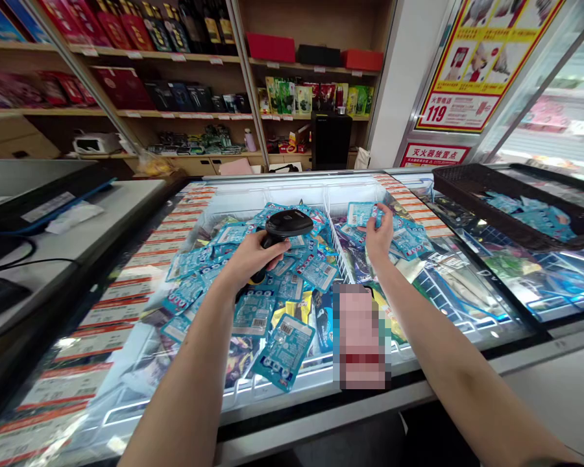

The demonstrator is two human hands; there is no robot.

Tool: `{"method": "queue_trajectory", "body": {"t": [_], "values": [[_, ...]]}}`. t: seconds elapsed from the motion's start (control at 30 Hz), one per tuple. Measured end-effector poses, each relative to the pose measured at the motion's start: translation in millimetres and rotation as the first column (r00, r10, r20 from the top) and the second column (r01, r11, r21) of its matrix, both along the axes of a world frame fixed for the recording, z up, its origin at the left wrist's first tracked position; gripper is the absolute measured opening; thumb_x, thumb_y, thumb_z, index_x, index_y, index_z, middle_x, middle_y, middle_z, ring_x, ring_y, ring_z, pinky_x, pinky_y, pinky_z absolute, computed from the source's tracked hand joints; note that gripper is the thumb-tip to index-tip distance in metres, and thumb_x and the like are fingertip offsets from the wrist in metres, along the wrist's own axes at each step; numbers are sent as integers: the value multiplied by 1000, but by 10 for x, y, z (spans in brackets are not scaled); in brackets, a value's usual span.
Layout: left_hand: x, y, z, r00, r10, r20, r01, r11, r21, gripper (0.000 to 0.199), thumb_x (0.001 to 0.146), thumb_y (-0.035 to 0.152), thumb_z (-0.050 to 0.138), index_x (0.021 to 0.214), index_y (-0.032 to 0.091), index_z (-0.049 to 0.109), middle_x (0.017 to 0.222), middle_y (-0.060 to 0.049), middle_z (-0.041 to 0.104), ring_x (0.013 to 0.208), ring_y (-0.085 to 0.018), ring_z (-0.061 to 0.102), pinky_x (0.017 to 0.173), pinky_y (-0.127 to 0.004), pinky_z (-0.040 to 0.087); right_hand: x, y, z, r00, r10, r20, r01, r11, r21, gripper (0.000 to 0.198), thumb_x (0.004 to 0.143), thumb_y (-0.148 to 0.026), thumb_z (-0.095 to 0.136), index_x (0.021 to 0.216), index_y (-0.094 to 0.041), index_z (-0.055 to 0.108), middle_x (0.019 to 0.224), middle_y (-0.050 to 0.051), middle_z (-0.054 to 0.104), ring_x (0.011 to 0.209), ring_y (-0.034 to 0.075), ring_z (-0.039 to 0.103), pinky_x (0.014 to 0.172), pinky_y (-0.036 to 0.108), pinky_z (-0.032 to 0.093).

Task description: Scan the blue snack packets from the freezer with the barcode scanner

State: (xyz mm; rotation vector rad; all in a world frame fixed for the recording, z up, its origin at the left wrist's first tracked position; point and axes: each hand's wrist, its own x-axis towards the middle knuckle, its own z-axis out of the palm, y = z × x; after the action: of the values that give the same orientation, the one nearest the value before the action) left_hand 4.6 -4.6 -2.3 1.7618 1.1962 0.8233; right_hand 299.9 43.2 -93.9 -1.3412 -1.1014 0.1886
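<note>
My left hand (256,254) is wrapped round the grip of a black barcode scanner (289,222), its head level above a heap of blue packets. To the right, my right hand (380,232) pinches a blue packet (363,213) by its right edge. More blue packets (411,239) lie beside and under that hand. Nearer to me, one loose blue packet (286,350) rests with its printed barcode face up. The packets lie on the glass top of a freezer (141,337), with coloured packs showing through the glass.
A dark woven basket (467,188) with blue packets stands at the right. A blurred-out phone-like rectangle (363,337) lies near the front edge. At the left is a counter (126,201) with cables. Shelves (189,57) of boxes and bottles line the back.
</note>
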Motion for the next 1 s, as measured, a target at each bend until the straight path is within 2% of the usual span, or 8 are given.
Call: {"method": "queue_trajectory", "body": {"t": [0.17,0.3,0.4,0.5,0.63,0.73,0.83,1.0], "values": [[-21,14,-21,1000,11,20,-12,1000,25,29,79,45,63,79,16,57,54,2,53,45,-10,45,48,-24,33,124,7,-12,943,-209,261,237,968,-83,43,87,-20,41,127,-11,52,124,16,60,115,28,54,102,46,39],[-37,36,-37,999,25,40,-27,999,36,30,79,44,63,84,15,59,56,1,54,45,-10,46,49,-24,33,109,-6,-26,877,-287,385,390,894,-222,45,82,-20,50,126,-12,58,129,18,55,123,34,42,104,53,31],[-54,57,-54,997,58,51,-60,997,49,30,79,44,63,83,15,58,56,1,55,46,-10,47,49,-24,34,70,-25,-30,840,-329,431,465,846,-262,45,79,-18,54,123,-14,62,146,18,41,131,39,32,101,57,30],[-76,89,-85,993,103,63,-108,991,82,29,80,45,62,79,16,57,54,2,54,45,-9,46,49,-23,34,43,-34,-29,816,-324,478,476,846,-241,44,79,-17,55,122,-16,63,153,16,32,136,40,25,101,59,29],[-100,134,-126,985,144,90,-153,983,104,28,79,43,62,76,16,55,55,2,55,44,-9,47,47,-23,35,9,-28,-4,848,-181,498,294,942,-159,31,85,-27,57,112,-19,68,138,13,52,130,35,36,103,56,28],[-109,150,-134,980,171,106,-182,978,106,26,78,42,63,77,16,56,57,1,56,43,-8,47,46,-23,35,-44,-32,32,857,120,501,-52,988,-146,24,89,-36,58,99,-20,72,110,10,67,114,28,52,101,45,36],[-112,150,-112,971,195,139,-210,972,102,25,76,39,64,79,16,57,57,1,56,43,-8,46,45,-22,35,-127,-61,70,744,439,504,-352,898,-262,28,90,-46,58,87,-23,74,91,6,71,97,24,60,92,38,41],[-97,123,-34,937,269,221,-293,952,85,23,74,37,64,76,16,55,53,3,51,42,-8,44,43,-22,35,-270,-146,154,619,587,522,-361,802,-475,40,77,-64,65,91,-28,76,107,6,68,111,30,53,97,45,34]]}}
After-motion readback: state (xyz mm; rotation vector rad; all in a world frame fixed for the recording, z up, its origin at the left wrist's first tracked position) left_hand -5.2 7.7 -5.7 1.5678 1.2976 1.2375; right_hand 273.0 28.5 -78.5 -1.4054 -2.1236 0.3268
